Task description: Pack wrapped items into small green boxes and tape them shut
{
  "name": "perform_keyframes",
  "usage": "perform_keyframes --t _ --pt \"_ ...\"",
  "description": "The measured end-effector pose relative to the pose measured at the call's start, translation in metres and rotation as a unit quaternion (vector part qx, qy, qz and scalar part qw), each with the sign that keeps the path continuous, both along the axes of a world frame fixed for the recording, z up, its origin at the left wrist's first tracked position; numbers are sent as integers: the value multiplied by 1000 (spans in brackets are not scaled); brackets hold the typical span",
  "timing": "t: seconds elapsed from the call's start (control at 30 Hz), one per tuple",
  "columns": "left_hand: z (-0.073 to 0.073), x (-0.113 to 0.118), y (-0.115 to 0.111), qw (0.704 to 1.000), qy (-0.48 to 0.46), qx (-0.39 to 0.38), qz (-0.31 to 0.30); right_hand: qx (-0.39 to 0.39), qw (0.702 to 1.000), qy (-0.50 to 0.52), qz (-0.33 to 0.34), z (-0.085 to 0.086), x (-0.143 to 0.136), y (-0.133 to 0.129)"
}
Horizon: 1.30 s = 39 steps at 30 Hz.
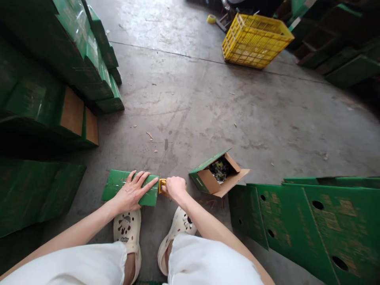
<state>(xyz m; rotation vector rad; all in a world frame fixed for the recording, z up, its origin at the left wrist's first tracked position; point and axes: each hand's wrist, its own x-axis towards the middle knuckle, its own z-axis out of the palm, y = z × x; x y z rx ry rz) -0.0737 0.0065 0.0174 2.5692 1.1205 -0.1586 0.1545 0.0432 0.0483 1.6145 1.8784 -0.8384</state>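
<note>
A green cardboard box [117,183] stands on the floor in front of my feet, a shiny strip of clear tape along its top. My left hand [132,192] lies flat on that top, fingers spread. At the box's right end, my right hand [175,187] is closed around a yellow tape dispenser [162,186], which touches or nearly touches the box edge. Most of the dispenser is hidden behind my fingers. To the right, an open green box [204,167] has its brown flaps up, with dark, shiny packed contents inside.
Stacked green boxes [86,51] rise on the left. Flattened green cartons [297,221] with round holes stand on the right. A yellow plastic crate [255,41] sits farther back, near a yellow tape roll [211,19]. Small scraps lie on the concrete floor.
</note>
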Motion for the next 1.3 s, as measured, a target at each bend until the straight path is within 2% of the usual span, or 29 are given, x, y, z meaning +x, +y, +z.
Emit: perform_keyframes --t 0.07,0.13,0.23,0.33,0.43,0.5,0.57,0.63,0.67,0.73,0.8,0.83,0.87,0.93,1.03,1.1,1.2,1.3 --pt "1 -10 3 1000 -5 -6 -9 12 1000 -15 -15 -2 7 0" --pt "2 -24 6 1000 -6 -7 -2 33 998 -35 -36 0 28 -4" --pt "0 -39 4 999 -1 8 50 59 994 -37 -88 6 62 -12" --pt "-3 -28 1 984 -5 26 179 57 986 39 -152 14 83 -12" --pt "-2 -7 10 938 -46 9 343 74 963 160 -202 25 89 -8" --pt "3 0 25 911 -119 -45 393 66 941 242 -227 32 87 -5" --pt "11 -2 40 878 -218 -83 418 17 914 323 -244 38 81 -3" --pt "21 -9 49 828 -310 -125 451 -33 889 385 -245 41 71 -5" --pt "26 -13 50 791 -347 -174 472 -47 881 403 -243 41 65 -7" --pt "33 -16 46 692 -399 -340 497 -54 877 416 -237 39 51 -12" --pt "35 -15 37 578 -424 -509 475 -48 880 413 -229 35 38 -18" --pt "34 -14 33 535 -435 -561 458 -45 882 411 -224 34 34 -21" --pt "33 -13 30 506 -445 -590 445 -41 885 409 -219 33 31 -23" --pt "30 -11 27 479 -466 -598 442 -31 890 405 -209 31 28 -26" --pt "26 -8 27 474 -480 -578 459 -19 892 402 -204 31 28 -27" --pt "25 -6 29 496 -485 -550 466 -11 894 400 -203 31 27 -27" --pt "25 -6 36 577 -478 -480 455 -2 899 392 -197 32 26 -28" --pt "31 -19 53 661 -455 -404 440 9 907 375 -190 34 34 -38"
